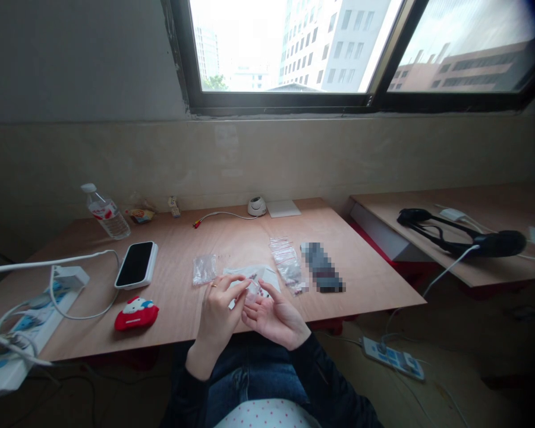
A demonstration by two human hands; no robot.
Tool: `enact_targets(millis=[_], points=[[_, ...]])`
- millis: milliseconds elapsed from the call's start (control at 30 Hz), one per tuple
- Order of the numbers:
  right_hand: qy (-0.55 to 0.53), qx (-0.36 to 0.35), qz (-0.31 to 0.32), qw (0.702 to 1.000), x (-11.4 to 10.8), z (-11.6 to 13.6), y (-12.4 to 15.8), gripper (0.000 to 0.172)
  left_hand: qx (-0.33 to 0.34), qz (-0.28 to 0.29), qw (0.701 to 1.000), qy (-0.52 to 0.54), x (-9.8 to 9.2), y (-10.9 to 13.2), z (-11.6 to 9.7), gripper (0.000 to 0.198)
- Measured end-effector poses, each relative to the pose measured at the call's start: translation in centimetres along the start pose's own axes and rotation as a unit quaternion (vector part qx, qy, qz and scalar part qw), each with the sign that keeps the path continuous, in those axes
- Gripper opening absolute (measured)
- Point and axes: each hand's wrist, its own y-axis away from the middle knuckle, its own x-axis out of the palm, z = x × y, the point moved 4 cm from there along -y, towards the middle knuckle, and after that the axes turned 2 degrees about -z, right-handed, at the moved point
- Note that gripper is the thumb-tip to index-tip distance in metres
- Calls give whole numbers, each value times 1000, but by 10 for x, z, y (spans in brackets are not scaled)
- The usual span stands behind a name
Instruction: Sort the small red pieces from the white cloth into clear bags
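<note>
My left hand [220,309] is closed in a pinch, its fingertips near the table's front edge. Facing it, palm turned up, my right hand [276,318] has its thumb and fingers brought together. Something thin and pale spans the gap between the fingertips, too small to name. Behind the hands lies a white sheet [271,276] dotted with small dark red pieces; the hands partly cover it. A clear plastic bag [204,270] rests to its left. On its right is a row of overlapping clear zip bags [286,261].
On the wooden table [173,309] are a white-cased phone [137,265], a red case [137,313], a water bottle [108,217], a power strip [49,315] with cables, a small dome camera [257,206] and a pixelated dark object [323,267]. A black headset-like device [463,235] lies on the right table.
</note>
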Motion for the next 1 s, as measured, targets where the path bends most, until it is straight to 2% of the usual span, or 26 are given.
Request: enact_targets(millis=[300,467,833,1000], points=[[-39,-8,-14,999,1,-4,-2,21,2,-10,1000,-23,1,0,0,20],[-49,-6,16,999,5,-5,-2,24,17,-17,999,-29,0,0,-3,19],[-44,-9,36,998,4,-6,-3,29,42,-12,999,-29,-3,-1,-7,22],[-32,-17,31,999,9,-6,-1,25,35,-5,999,-36,-6,-2,-10,18]])
